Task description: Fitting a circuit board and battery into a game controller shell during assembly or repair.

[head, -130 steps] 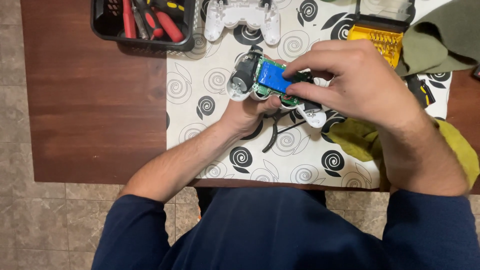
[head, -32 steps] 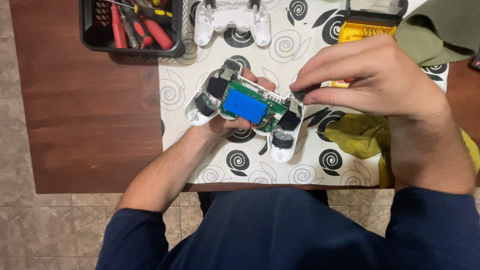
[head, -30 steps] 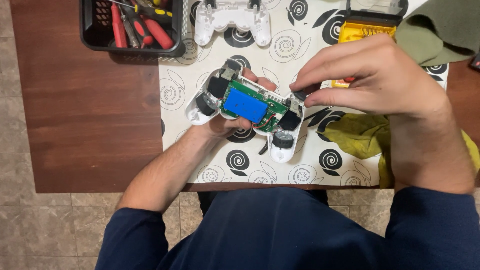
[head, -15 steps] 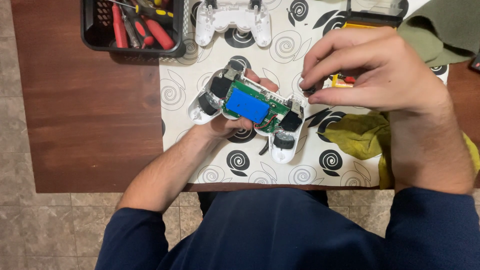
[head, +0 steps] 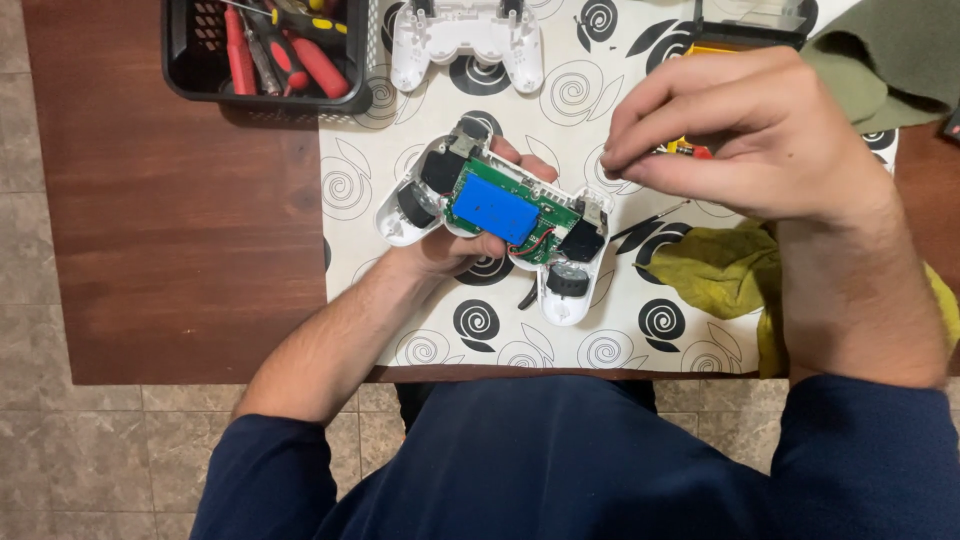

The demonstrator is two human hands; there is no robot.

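On the far left, a black plastic basket [head: 200, 85] sits on the dark brown wooden table [head: 180, 250], full of red-handled tools [head: 300, 55]. Next to it, a white plastic shell [head: 467, 35] lies on the white cloth with black swirls [head: 440, 330].

In the middle, the left hand [head: 460, 240] holds the opened white game controller [head: 500, 215] from below, just above the cloth. Its green board [head: 545, 210] faces up, with a flat blue battery [head: 495, 208] on top and thin wires at its right end.

To the right, the right hand [head: 750, 135] is lifted away from the controller, fingers pinched together. I cannot tell if something tiny is between them. A yellow-green rag [head: 720, 270] lies under that wrist.

This looks like the taking-apart step, with the insides showing. A next move would need the left hand to keep the controller still, and the right hand to come down gently by the battery wires, which look easy to tear.
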